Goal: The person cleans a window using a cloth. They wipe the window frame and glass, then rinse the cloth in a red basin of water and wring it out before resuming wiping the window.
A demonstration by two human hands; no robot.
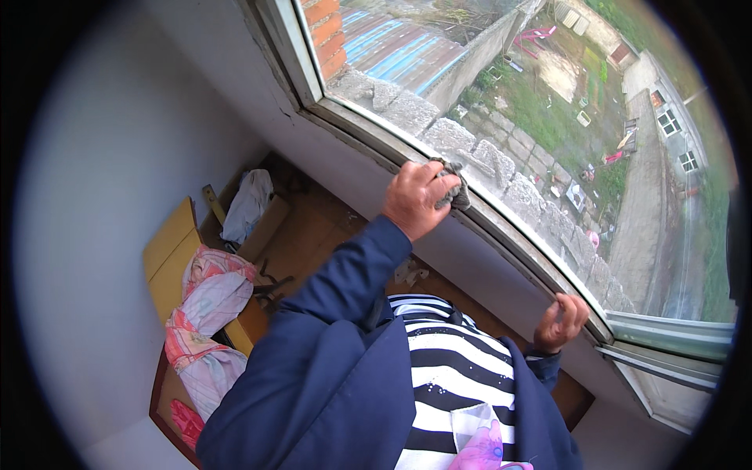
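Observation:
My left hand [418,197] is closed on a crumpled dark grey cloth [459,197], pressed against the lower rail of a white window frame [499,226]. To the right, my right hand [561,323] is at the inner edge of the same frame, its fingers loosely bent and apart, with nothing visible in it. The worn, dirty-looking rail runs slanting between the two hands. Beyond it lies a rough stone and mortar ledge [449,135].
A window sash [670,335] stands at the right. Below left are a yellow wooden board [170,258], bundled pink-and-white fabric [214,299], a red cloth [187,420] and a white plastic bag [249,202]. Outside, far below, lies a yard [546,111] with scattered objects.

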